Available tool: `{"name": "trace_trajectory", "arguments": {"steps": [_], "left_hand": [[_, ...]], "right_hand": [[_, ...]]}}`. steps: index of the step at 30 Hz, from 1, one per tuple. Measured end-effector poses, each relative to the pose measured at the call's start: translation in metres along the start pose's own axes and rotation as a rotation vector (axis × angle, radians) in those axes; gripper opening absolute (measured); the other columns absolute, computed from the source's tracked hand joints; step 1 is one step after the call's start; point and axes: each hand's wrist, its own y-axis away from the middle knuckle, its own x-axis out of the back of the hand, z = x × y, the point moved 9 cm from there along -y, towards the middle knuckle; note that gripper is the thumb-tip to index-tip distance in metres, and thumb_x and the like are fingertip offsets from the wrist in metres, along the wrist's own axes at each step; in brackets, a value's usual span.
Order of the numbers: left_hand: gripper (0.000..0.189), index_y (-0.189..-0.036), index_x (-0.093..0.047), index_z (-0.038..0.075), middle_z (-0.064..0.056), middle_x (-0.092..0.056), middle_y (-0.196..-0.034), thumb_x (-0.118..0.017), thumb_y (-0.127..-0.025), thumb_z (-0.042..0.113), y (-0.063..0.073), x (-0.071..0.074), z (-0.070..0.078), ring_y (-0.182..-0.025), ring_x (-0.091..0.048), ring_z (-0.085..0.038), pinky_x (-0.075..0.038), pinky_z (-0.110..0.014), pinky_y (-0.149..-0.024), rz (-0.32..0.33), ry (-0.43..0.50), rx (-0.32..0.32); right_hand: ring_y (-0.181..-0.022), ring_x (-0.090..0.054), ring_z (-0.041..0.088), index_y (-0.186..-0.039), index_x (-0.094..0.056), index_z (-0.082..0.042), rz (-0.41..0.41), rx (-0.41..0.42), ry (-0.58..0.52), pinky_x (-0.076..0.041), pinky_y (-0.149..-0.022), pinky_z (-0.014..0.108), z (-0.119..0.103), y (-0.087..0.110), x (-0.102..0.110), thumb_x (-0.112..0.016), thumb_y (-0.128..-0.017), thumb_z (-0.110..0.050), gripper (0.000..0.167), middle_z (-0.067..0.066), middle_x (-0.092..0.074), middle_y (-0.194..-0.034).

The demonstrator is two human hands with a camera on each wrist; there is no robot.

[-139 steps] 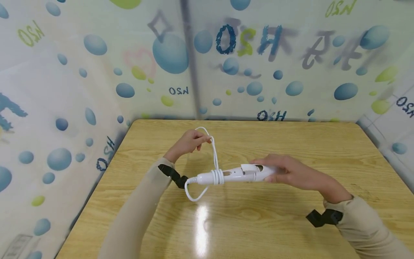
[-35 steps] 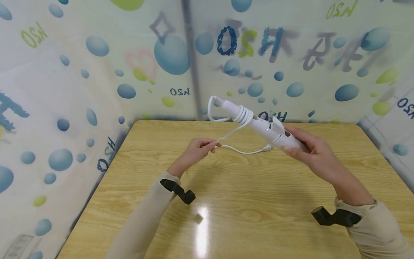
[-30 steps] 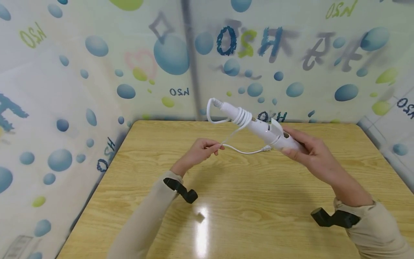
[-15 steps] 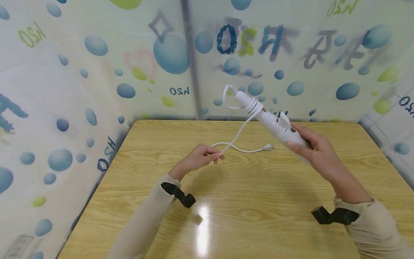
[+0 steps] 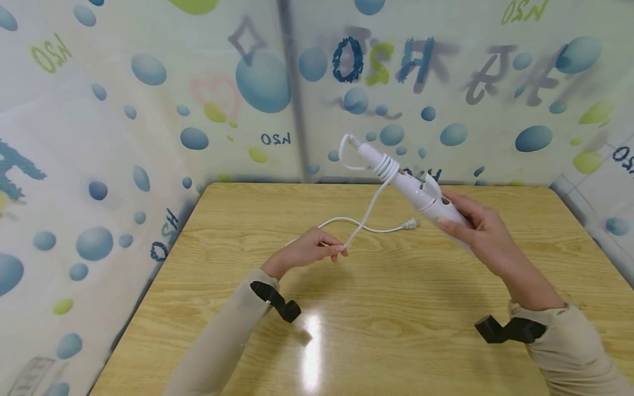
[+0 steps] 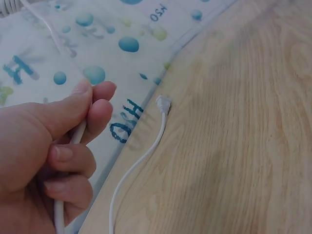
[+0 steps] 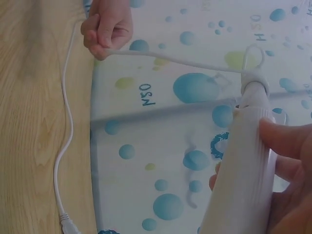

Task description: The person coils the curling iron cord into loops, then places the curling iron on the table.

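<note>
My right hand (image 5: 487, 234) grips a white wand-shaped electric appliance (image 5: 408, 190) by its thick lower end, holding it tilted above the table with the cord end up and to the left. Several turns of white power cord (image 5: 369, 212) are wound round its narrower part, and a small flap stands out on its side. The cord runs taut from these turns down to my left hand (image 5: 312, 247), which pinches it between thumb and forefinger. In the left wrist view the other fingers curl loosely round the cord (image 6: 59, 214). The two-pronged plug (image 5: 410, 224) lies on the table beyond.
The wooden table (image 5: 386, 341) spreads beneath both hands. A printed wall covering (image 5: 223, 110) with blue and green drops rises behind its far edge and along the left side. Black wrist cameras (image 5: 510, 331) sit on both sleeves.
The appliance, earlier low and nearly level, is now raised and tilted. More cord has come off the turns, and the plug end lies on the table. Lately my left hand has drawn the cord nearer.
</note>
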Motion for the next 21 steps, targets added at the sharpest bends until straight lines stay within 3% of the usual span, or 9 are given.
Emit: {"name": "trace_trajectory", "arguments": {"steps": [5,10,17,21], "left_hand": [[0.022,-0.096,-0.069,-0.003,-0.013,-0.06,-0.07,-0.052,-0.095,0.011,-0.005,0.025,-0.007,-0.048,-0.035,-0.008,-0.029,-0.02,-0.044,0.155,-0.05,-0.002],[0.024,-0.095,-0.068,-0.003,-0.011,-0.058,-0.069,-0.051,-0.095,0.015,-0.014,0.05,-0.009,-0.045,-0.035,-0.008,-0.03,-0.021,-0.042,0.265,-0.043,0.023],[0.024,-0.083,-0.069,-0.002,-0.002,-0.054,-0.06,-0.062,-0.089,0.02,-0.021,0.078,-0.008,-0.048,-0.038,-0.011,-0.032,-0.023,-0.046,0.319,-0.091,0.126],[0.023,-0.085,-0.068,-0.001,-0.003,-0.055,-0.067,-0.061,-0.09,0.02,-0.024,0.081,0.007,-0.058,-0.041,-0.012,-0.037,-0.025,-0.055,0.23,-0.137,0.082]], "right_hand": [[-0.092,-0.052,0.008,-0.14,-0.037,-0.004,-0.057,0.054,-0.023,-0.046,-0.069,0.018,-0.008,0.004,-0.007,-0.053,-0.093,-0.005,0.05,0.015,-0.046,-0.126],[-0.1,-0.053,0.008,-0.141,-0.035,-0.006,-0.194,0.097,-0.156,-0.047,-0.075,0.021,-0.013,0.009,-0.02,-0.049,-0.094,0.0,0.05,-0.004,-0.047,-0.127],[-0.099,-0.054,0.011,-0.14,-0.04,-0.017,-0.38,0.094,-0.264,-0.048,-0.076,0.024,-0.01,0.016,-0.028,-0.047,-0.093,0.003,0.052,-0.01,-0.046,-0.127],[-0.091,-0.053,0.014,-0.139,-0.042,-0.014,-0.497,0.1,-0.207,-0.048,-0.069,0.028,-0.006,0.022,-0.034,-0.05,-0.092,0.001,0.05,-0.008,-0.048,-0.123]]}}
